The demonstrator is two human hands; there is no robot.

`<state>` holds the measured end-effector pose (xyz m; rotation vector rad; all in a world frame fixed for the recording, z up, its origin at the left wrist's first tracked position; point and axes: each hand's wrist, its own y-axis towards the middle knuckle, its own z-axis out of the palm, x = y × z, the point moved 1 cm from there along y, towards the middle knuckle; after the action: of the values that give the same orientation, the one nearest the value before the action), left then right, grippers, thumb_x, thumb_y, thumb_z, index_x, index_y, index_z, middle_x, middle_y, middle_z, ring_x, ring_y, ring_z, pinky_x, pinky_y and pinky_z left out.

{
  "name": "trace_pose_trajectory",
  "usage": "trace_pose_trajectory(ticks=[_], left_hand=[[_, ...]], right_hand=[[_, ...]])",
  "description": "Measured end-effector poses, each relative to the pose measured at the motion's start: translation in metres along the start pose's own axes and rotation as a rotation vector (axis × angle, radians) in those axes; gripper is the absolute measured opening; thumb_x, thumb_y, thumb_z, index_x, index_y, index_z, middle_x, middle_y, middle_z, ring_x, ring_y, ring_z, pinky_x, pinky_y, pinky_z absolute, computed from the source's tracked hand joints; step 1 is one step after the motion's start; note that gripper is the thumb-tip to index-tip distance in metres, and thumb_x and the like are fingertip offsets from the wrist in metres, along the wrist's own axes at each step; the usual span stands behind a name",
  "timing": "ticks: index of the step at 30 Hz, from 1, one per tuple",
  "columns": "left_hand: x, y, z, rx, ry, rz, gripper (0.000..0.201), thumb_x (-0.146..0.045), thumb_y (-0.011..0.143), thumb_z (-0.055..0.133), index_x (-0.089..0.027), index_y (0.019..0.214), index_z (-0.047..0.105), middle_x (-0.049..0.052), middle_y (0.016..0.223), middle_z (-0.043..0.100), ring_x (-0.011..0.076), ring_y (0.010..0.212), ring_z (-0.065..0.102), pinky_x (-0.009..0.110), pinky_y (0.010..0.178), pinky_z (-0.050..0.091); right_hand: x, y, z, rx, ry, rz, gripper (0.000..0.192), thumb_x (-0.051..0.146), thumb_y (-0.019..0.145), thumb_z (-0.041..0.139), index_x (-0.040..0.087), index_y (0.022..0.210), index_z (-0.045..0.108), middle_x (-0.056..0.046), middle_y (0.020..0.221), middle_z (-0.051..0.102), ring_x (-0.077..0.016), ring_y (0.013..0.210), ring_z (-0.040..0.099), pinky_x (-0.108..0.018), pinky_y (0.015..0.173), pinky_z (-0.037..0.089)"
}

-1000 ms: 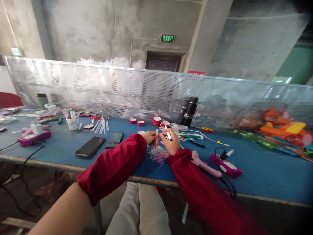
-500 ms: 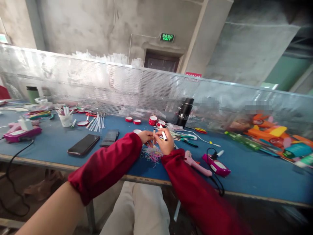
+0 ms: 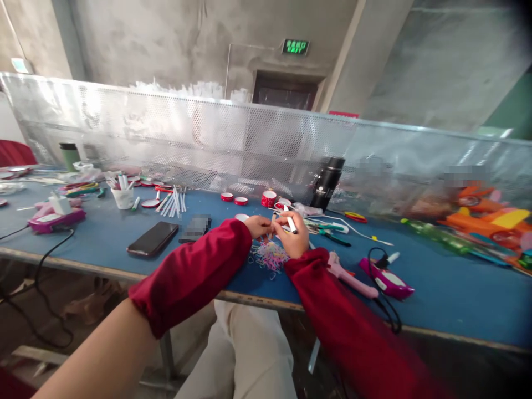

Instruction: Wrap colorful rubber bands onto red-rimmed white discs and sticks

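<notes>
Pinched the stick (image 3: 273,224) nearly upright between left hand (image 3: 258,227) and right hand (image 3: 296,237), apparently for steadiness, just beyond bands (image 3: 272,257) heaped near the desk (image 3: 453,302) front edge, probably for easy reach. In right hand, gripped a pen (image 3: 290,221) too, likely for readiness.

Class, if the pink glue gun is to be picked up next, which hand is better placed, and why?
Probably the right hand: the glue gun lies just beside its sleeve. The left hand is farther away, with that sleeve between. One drawback: the right hand holds a pen.
</notes>
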<state>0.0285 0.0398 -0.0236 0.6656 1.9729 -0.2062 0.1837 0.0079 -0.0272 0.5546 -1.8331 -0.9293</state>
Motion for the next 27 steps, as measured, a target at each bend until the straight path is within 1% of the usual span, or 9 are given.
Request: trace_pose_trajectory(ticks=[2, 4, 8, 13, 18, 21, 24, 27], left_hand=[[0.0, 0.0, 0.0, -0.008, 0.019, -0.003, 0.022, -0.031, 0.092, 0.053, -0.013, 0.084, 0.062, 0.001, 0.074, 0.066, 0.0071, 0.058, 0.063, 0.013, 0.05, 0.044], [0.002, 0.0, 0.001, -0.024, 0.037, -0.014, 0.023, -0.035, 0.09, 0.057, -0.014, 0.084, 0.062, 0.0, 0.073, 0.066, 0.0071, 0.056, 0.062, 0.013, 0.048, 0.042], [0.004, 0.0, 0.002, -0.024, 0.015, -0.029, 0.032, -0.046, 0.083, 0.065, -0.015, 0.086, 0.062, 0.001, 0.081, 0.068, 0.0078, 0.058, 0.064, 0.014, 0.048, 0.042], [0.01, 0.002, 0.001, -0.012, -0.005, -0.029, 0.038, -0.052, 0.079, 0.067, -0.015, 0.087, 0.062, 0.002, 0.082, 0.069, 0.0082, 0.06, 0.064, 0.014, 0.049, 0.042], [0.012, 0.002, -0.001, 0.017, 0.026, 0.001, 0.04, -0.054, 0.077, 0.069, -0.015, 0.086, 0.064, 0.002, 0.083, 0.07, 0.0099, 0.062, 0.064, 0.016, 0.05, 0.043], [0.012, 0.003, -0.002, 0.005, 0.037, 0.006, 0.038, -0.052, 0.078, 0.069, -0.015, 0.086, 0.064, 0.002, 0.08, 0.07, 0.0106, 0.062, 0.064, 0.017, 0.051, 0.044], [0.013, 0.004, -0.003, -0.013, 0.056, 0.021, 0.035, -0.049, 0.08, 0.068, -0.015, 0.081, 0.064, 0.001, 0.071, 0.067, 0.0107, 0.06, 0.062, 0.017, 0.05, 0.043], [0.013, 0.006, -0.005, -0.026, 0.063, 0.024, 0.033, -0.048, 0.081, 0.067, -0.014, 0.082, 0.065, 0.0, 0.064, 0.064, 0.0105, 0.059, 0.061, 0.016, 0.05, 0.043]], right_hand=[[0.0, 0.0, 0.0, 0.012, 0.0, 0.0, 0.024, 0.031, 0.078, 0.066, 0.025, 0.098, 0.056, 0.0, 0.079, 0.071, -0.0208, 0.072, 0.069, -0.034, 0.073, 0.054], [-0.001, -0.001, 0.0, 0.025, -0.002, -0.011, 0.023, 0.031, 0.078, 0.065, 0.025, 0.098, 0.056, 0.0, 0.078, 0.071, -0.0209, 0.073, 0.069, -0.035, 0.074, 0.054], [-0.003, -0.001, 0.002, 0.019, -0.004, -0.03, 0.023, 0.032, 0.078, 0.064, 0.025, 0.098, 0.056, 0.0, 0.077, 0.071, -0.0216, 0.073, 0.069, -0.036, 0.073, 0.055], [-0.009, 0.0, 0.004, 0.039, 0.014, -0.036, 0.023, 0.031, 0.078, 0.064, 0.025, 0.098, 0.055, 0.0, 0.077, 0.071, -0.0214, 0.072, 0.069, -0.037, 0.074, 0.055], [-0.01, 0.0, 0.004, 0.015, 0.019, -0.005, 0.023, 0.03, 0.078, 0.065, 0.025, 0.098, 0.056, 0.0, 0.077, 0.071, -0.0208, 0.072, 0.069, -0.035, 0.071, 0.055], [-0.007, -0.001, 0.004, 0.023, 0.017, -0.008, 0.023, 0.03, 0.077, 0.065, 0.024, 0.097, 0.056, 0.0, 0.076, 0.07, -0.0202, 0.07, 0.068, -0.035, 0.071, 0.054], [-0.006, 0.0, 0.004, 0.022, 0.033, -0.001, 0.024, 0.031, 0.076, 0.066, 0.024, 0.097, 0.056, 0.0, 0.076, 0.069, -0.0197, 0.069, 0.067, -0.034, 0.071, 0.054], [-0.009, 0.0, 0.005, 0.031, 0.066, 0.021, 0.025, 0.032, 0.076, 0.067, 0.024, 0.098, 0.055, 0.0, 0.075, 0.069, -0.0197, 0.068, 0.067, -0.034, 0.069, 0.054]])
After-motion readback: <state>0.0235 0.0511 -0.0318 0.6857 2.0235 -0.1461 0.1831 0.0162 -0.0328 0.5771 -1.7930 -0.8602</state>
